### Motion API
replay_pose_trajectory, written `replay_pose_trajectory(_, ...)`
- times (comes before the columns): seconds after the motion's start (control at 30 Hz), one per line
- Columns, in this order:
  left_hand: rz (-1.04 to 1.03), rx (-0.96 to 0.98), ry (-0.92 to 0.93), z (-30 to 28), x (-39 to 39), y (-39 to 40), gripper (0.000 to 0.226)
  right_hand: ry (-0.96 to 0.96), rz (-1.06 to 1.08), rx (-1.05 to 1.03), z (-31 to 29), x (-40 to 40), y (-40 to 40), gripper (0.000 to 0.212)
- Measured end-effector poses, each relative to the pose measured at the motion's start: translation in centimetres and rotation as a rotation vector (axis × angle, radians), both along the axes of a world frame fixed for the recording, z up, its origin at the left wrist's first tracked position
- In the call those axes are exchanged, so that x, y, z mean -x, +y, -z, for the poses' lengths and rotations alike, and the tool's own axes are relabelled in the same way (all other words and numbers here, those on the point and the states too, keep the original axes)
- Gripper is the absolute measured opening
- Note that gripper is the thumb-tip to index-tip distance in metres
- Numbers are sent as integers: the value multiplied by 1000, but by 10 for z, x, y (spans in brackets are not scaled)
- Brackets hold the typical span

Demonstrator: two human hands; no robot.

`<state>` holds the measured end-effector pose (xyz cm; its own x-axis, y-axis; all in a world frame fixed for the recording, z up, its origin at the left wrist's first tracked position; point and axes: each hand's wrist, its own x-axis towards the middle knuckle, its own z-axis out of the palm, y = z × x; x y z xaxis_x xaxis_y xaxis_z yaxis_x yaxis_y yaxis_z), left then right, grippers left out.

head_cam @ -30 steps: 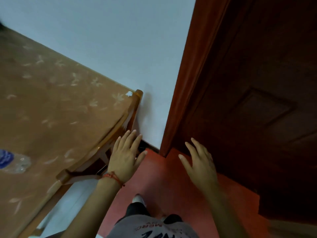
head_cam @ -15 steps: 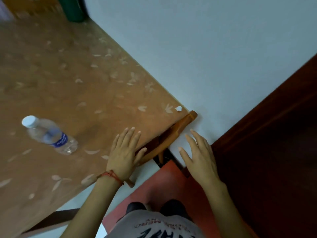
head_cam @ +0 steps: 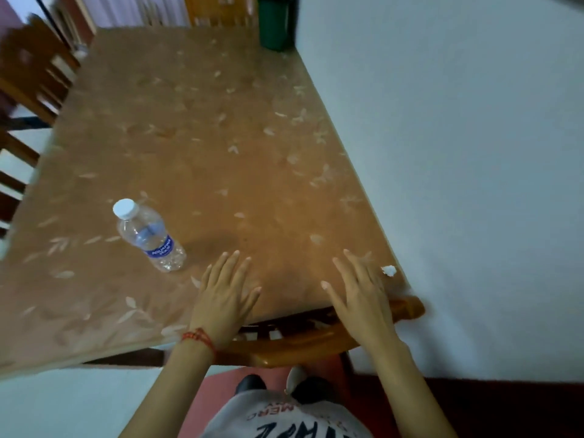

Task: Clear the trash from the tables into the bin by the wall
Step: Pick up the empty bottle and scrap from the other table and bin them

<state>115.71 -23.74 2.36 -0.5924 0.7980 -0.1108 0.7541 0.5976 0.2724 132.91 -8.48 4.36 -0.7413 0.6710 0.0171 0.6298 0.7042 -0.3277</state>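
Table (head_cam: 221,159) against wall, bottle (head_cam: 148,237) near front edge, paper scrap (head_cam: 389,270) at corner

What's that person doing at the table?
A person stands at the near end of a table beside a white wall, tidying up trash. Both hands are out flat over the tabletop and hold nothing: the left hand is near a capped plastic bottle, and the right hand is close to a small white scrap at the table's corner. A dark green bin stands by the wall at the far end. Nothing has been picked up yet.
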Motion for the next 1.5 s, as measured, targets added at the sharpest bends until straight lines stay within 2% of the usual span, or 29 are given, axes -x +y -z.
replay_pose_trajectory(0.27,-242,-10,-78,12,6,-1,80,-63,-186,74,14,25,31,53)
replay_pose_trajectory(0.4,-373,-172,-81,13,21,-11,87,-34,-200,124,18,39,35,57)
replay_pose_trajectory(0.6,-696,-500,-208,7,50,-31,66,-37,-224,160,26,61,28,58)
replay_pose_trajectory(0.67,-805,-567,-226,2,57,-33,51,-59,-238,174,27,68,25,60)
replay_pose_trajectory(0.73,-890,-620,-222,1,65,-34,48,-78,-246,186,27,73,23,56)
replay_pose_trajectory(0.97,-934,-770,-210,4,107,-35,78,-116,-251,206,23,84,15,58)
replay_pose_trajectory(1.13,-893,-819,-232,8,127,-29,87,-121,-242,210,22,86,12,69)
replay_pose_trajectory(1.27,-859,-856,-232,12,138,-25,76,-96,-214,199,25,84,13,73)
replay_pose_trajectory(1.37,-842,-831,-231,13,144,-24,65,-69,-184,206,25,82,16,62)
replay_pose_trajectory(1.5,-815,-838,-275,4,142,-18,62,-48,-161,214,25,78,20,54)
